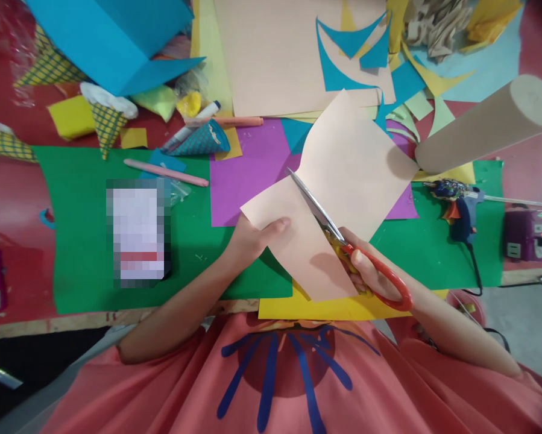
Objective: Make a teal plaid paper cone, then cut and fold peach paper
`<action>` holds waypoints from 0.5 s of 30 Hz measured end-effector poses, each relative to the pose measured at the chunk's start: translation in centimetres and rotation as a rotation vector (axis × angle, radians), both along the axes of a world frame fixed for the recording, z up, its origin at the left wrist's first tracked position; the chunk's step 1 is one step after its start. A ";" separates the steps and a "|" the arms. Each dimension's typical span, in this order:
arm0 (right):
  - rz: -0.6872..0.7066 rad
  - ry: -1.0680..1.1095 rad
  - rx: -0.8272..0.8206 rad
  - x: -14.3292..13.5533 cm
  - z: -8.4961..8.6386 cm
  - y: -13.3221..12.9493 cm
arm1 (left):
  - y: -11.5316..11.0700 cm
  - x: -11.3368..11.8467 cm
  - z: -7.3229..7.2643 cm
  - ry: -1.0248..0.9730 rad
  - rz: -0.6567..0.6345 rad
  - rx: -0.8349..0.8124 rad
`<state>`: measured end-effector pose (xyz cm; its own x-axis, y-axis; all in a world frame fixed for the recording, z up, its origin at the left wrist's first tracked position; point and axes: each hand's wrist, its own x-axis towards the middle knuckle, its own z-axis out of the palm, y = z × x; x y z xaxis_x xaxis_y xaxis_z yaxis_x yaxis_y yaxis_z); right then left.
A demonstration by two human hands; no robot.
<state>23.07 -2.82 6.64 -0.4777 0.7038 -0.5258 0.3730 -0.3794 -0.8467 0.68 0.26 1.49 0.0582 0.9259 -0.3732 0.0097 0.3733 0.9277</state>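
A large pale peach sheet [349, 160] lies across the middle, with a cut running into it. My left hand [259, 238] pinches the sheet's left part, thumb on top and the fingers hidden beneath. My right hand [365, 265] is wrapped round the handles of red-handled scissors [316, 208]. Their blades point up and to the left along the cut, close to its opening at the sheet's left edge. Something yellow shows by the handles, under my right fingers.
Green sheet [85, 241] and purple sheet [239, 175] lie beneath. A glue gun [465, 217] and tan roll [483, 126] are right; a blurred-out rectangular object [138, 232] is left. Blue scraps [338, 75], a pink pen [166, 172] and small cones [105, 123] lie further back.
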 end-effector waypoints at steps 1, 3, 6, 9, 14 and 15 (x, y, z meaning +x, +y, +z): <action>-0.014 0.008 -0.011 -0.1 -0.1 -0.1 | 0.0 0.0 0.0 0.001 -0.006 0.002; -0.042 0.034 -0.048 -0.2 -0.3 -0.3 | 0.1 -0.1 0.0 0.002 -0.020 0.006; -0.094 0.075 -0.116 -0.2 -0.7 -0.6 | 0.1 -0.1 -0.1 -0.003 -0.036 0.020; -0.152 0.167 -0.183 -0.2 -0.7 -0.4 | 0.1 -0.2 -0.5 -0.002 -0.038 0.040; -0.252 0.232 -0.238 0.6 0.9 2.5 | 0.3 -0.3 -1.7 -0.040 0.030 0.089; -0.265 0.219 -0.185 0.9 1.3 3.4 | 0.4 -0.3 -1.8 -0.038 0.033 0.092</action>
<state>23.96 0.54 7.95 -0.4073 0.7208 -0.5609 0.0597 -0.5918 -0.8039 0.34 0.64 -0.27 0.0395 0.9578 -0.2846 -0.0370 0.2860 0.9575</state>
